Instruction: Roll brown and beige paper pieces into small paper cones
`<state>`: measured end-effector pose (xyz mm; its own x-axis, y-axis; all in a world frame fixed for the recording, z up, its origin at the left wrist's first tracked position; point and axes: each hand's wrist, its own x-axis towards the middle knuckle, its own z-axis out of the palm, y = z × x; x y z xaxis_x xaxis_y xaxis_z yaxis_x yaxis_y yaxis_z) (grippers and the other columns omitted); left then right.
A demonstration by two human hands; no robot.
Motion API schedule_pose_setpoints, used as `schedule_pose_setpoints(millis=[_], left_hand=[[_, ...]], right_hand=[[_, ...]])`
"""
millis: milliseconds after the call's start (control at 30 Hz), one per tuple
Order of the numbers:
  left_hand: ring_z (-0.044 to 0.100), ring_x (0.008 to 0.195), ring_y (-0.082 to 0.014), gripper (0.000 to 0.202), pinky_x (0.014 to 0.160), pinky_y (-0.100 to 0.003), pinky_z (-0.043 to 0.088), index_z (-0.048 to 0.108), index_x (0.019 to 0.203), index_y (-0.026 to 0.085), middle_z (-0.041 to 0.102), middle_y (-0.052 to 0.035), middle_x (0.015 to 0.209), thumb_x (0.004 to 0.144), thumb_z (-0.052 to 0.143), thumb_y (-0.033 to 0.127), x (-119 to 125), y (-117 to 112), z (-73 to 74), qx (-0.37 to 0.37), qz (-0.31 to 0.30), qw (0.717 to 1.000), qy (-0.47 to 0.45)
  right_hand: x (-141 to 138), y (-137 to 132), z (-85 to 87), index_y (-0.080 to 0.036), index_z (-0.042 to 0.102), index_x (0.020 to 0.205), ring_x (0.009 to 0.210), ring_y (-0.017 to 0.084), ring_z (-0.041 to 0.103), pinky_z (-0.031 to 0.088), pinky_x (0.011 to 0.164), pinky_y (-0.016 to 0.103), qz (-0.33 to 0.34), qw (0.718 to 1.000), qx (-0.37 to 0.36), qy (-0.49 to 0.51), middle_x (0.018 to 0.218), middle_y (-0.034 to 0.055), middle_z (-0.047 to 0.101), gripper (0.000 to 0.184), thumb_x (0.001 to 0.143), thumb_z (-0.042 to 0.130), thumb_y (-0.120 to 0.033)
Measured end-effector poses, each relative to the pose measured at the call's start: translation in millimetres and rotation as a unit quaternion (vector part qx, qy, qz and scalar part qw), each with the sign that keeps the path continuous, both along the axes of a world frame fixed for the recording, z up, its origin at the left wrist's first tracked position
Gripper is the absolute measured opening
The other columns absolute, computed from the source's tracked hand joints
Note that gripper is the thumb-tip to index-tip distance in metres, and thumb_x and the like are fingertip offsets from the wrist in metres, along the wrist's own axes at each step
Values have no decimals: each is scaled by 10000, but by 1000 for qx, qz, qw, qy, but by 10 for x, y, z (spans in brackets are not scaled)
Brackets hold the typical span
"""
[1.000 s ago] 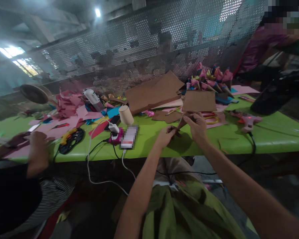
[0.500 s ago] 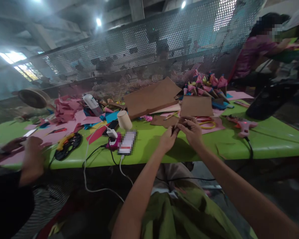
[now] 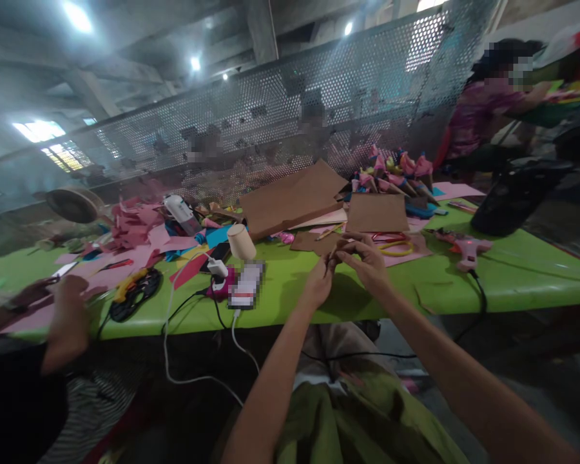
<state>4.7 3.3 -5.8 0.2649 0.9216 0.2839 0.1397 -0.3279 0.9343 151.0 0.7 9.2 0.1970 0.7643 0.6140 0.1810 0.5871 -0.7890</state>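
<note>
Above the front of the green table, my left hand [image 3: 319,278] and my right hand [image 3: 367,259] meet with their fingers pinched together. Between the fingertips shows a small brown piece of paper [image 3: 337,247], mostly hidden by the fingers. Just beyond my hands lies a brown paper sheet [image 3: 305,242] with a pencil [image 3: 329,232] on it. Scissors with yellow and red handles [image 3: 395,249] rest on pink paper close to my right hand. A pink glue gun [image 3: 466,248], its red light lit, lies farther right.
Left of my hands are a phone [image 3: 245,285] on a white cable, a paper cup [image 3: 241,241] and a pink power strip [image 3: 221,282]. Brown cardboard [image 3: 294,200] and paper cones [image 3: 396,173] stand behind. A co-worker's hands [image 3: 67,299] are at the left; a black container [image 3: 512,200] stands right.
My hands have shifted slightly left and the fingers have changed their hold on the brown piece. The view has tilted up a little. The co-worker's hands at the left stay about where they were.
</note>
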Motion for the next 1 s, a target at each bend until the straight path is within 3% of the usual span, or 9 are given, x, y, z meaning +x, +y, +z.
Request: schedule_pose_setpoints(millis=[233, 367, 467, 600, 700, 800, 1000], left_hand=[[618, 1140, -238, 288, 1049, -371, 436, 621, 1148, 221, 687, -106, 1213, 992, 481, 418, -23, -21, 38, 3, 1, 1000, 22], [630, 1097, -231, 291, 1028, -350, 444, 626, 1125, 215, 699, -91, 1155, 975, 510, 435, -41, -26, 27, -10, 15, 1000, 9], [614, 1136, -228, 320, 1039, -352, 437, 613, 1156, 203, 689, -101, 1193, 989, 474, 438, -64, -36, 20, -4, 21, 1000, 8], [619, 1128, -229, 302, 1045, -354, 432, 618, 1148, 210, 690, -99, 1191, 983, 489, 428, -84, -40, 26, -7, 47, 999, 21], [625, 1135, -244, 270, 1039, -363, 442, 622, 1135, 225, 696, -94, 1183, 982, 493, 406, -83, -45, 48, 5, 63, 997, 44], [634, 1106, -269, 252, 999, -393, 462, 619, 1120, 245, 707, -104, 1155, 995, 460, 395, -74, -63, 81, 25, 65, 994, 84], [651, 952, -280, 173, 919, -398, 469, 606, 1004, 241, 703, -123, 1014, 989, 467, 344, -32, -98, 119, 54, 67, 985, 148]], right_hand=[[-10, 5, 4, -264, 725, 673, 1100, 274, 619, 497, 968, 471, 10, 1000, -4, 13, 1029, 69, 660, 228, 743, 795, -469], [7, -14, 11, -275, 757, 805, 1117, 268, 622, 508, 946, 439, 34, 999, -4, 39, 1074, 67, 668, 200, 756, 784, -467], [42, 9, 3, -277, 753, 875, 1078, 251, 632, 514, 908, 414, 25, 992, -2, 125, 1130, 64, 668, 231, 805, 721, -495], [82, 53, -9, -270, 713, 821, 895, 213, 653, 527, 795, 379, 5, 974, -5, 227, 1046, 51, 681, 263, 831, 663, -527], [81, 30, 3, -277, 730, 790, 1024, 250, 638, 515, 864, 409, 4, 982, -6, 188, 1085, 55, 670, 223, 773, 741, -499], [56, -23, 30, -296, 765, 804, 1192, 293, 573, 464, 990, 470, 8, 997, -7, 73, 1154, 66, 645, 200, 756, 778, -490], [31, -29, 41, -277, 749, 725, 1146, 289, 583, 452, 1014, 474, 5, 1000, -2, 8, 1101, 75, 642, 237, 739, 788, -511]])
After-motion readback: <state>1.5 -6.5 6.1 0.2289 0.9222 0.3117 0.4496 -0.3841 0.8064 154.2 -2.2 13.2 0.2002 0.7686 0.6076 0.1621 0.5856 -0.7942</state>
